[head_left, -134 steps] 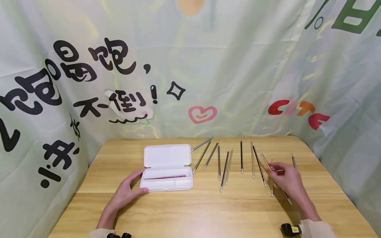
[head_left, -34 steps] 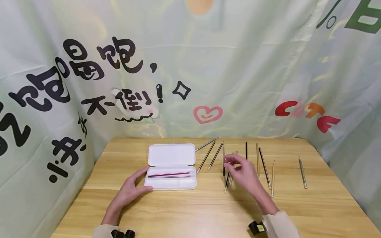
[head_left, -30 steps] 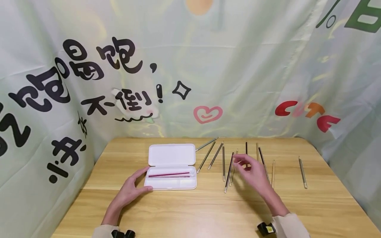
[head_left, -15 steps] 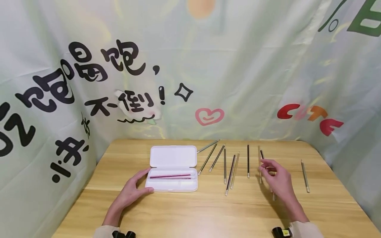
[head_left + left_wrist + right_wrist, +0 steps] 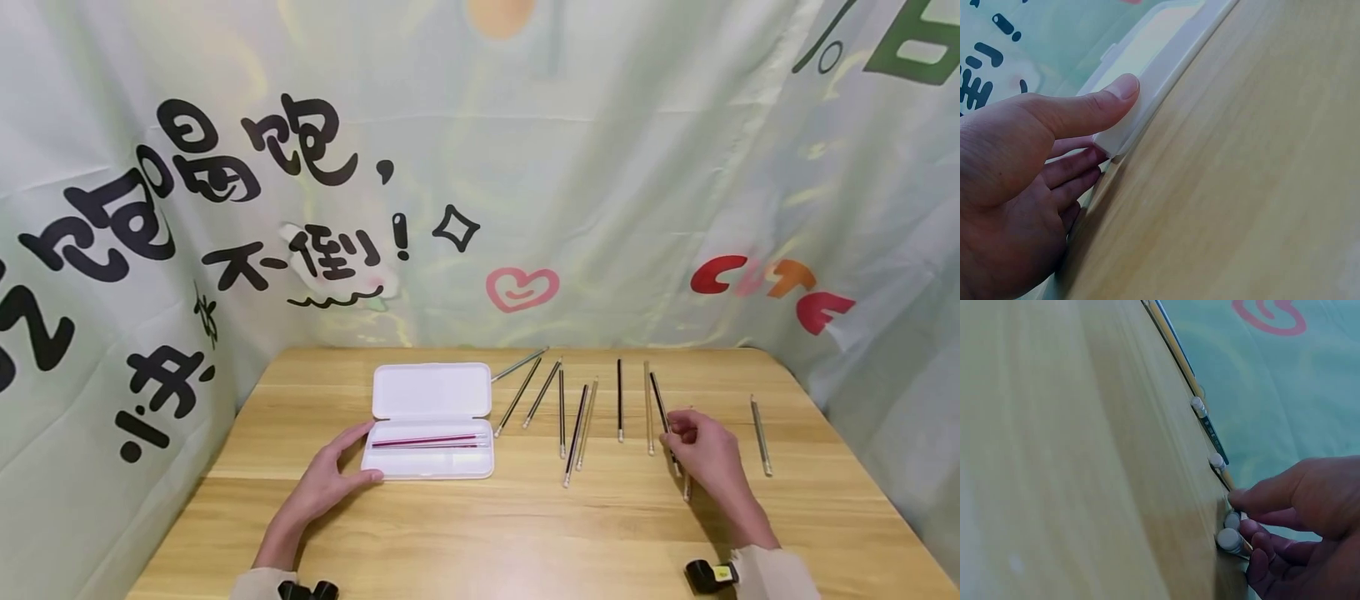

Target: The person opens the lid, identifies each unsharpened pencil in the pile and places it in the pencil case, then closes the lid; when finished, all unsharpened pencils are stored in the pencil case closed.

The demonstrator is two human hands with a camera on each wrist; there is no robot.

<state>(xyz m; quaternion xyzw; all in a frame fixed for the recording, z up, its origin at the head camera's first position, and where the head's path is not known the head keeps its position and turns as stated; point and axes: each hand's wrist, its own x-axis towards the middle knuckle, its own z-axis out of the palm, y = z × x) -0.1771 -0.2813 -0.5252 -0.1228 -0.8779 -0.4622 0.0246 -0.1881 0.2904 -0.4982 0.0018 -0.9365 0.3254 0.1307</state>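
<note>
An open white pencil case (image 5: pixel 474 468) lies at the table's left centre, holding two dark red pencils (image 5: pixel 423 440) in its tray. My left hand (image 5: pixel 322 482) grips the case's left end, its thumb (image 5: pixel 1124 87) over the front rim and the fingers against the end. On the right, my right hand (image 5: pixel 705 450) pinches a dark pencil (image 5: pixel 657 393) between thumb and index finger as it lies on the table. Beside that, a light wooden pencil (image 5: pixel 687 492) is partly hidden under the hand. White eraser ends (image 5: pixel 1230 540) show close to the fingers in the right wrist view.
Several dark and light pencils lie spread between the case and my right hand, among them a black pencil (image 5: pixel 620 400) and a natural wood pencil (image 5: pixel 648 408). A grey pencil (image 5: pixel 761 433) lies farther right. A printed curtain (image 5: pixel 600 167) hangs behind the wooden table (image 5: pixel 480 533).
The red pencil earlier in my right hand now lies in the case beside the other. My right hand has gone back right and lowered onto the dark pencil. The left hand stays on the case.
</note>
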